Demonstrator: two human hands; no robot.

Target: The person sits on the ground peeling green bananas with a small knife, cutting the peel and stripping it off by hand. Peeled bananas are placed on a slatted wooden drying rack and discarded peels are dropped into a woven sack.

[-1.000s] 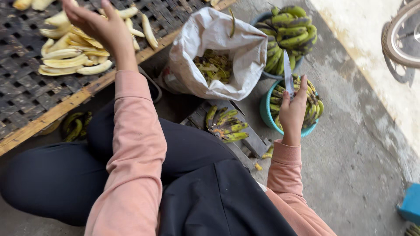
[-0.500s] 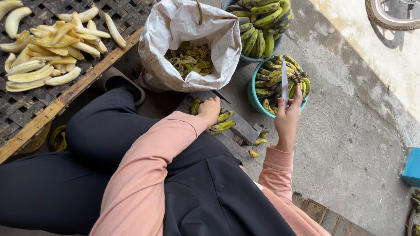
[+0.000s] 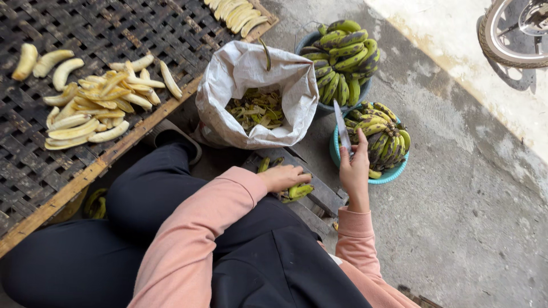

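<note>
Peeled bananas (image 3: 91, 111) lie in a pale heap on the woven drying rack (image 3: 34, 171) at the far left, with three more set apart toward the rack's corner and another row (image 3: 237, 12) at its top edge. That is the finished share of the work, as far as one can judge. Right of the rack stands a white sack (image 3: 228, 97), its mouth rolled open, holding a mass of green-yellow peels (image 3: 256, 109).

Below the sack, the left hand (image 3: 283, 177) rests curled over a small bunch of green bananas (image 3: 297, 191) lying on a wooden board (image 3: 325, 197) in front of the person's lap; the fingers are closed around the fruit, though which banana they grip I cannot tell. Just to the right, the right hand (image 3: 355, 171) is raised and closed on the handle of a knife (image 3: 341, 122), blade pointing up and away.

Further right, two tubs remain heaped with unpeeled green bananas: a dark tub (image 3: 311, 43) behind and a teal basin (image 3: 394, 174) nearer, so much is left to do.

A second ago the left hand was stretched out over the rack among the peeled fruit; half a second ago it had come down to the bunch by the board, where it lies now. The right hand has kept the knife upright throughout.
</note>
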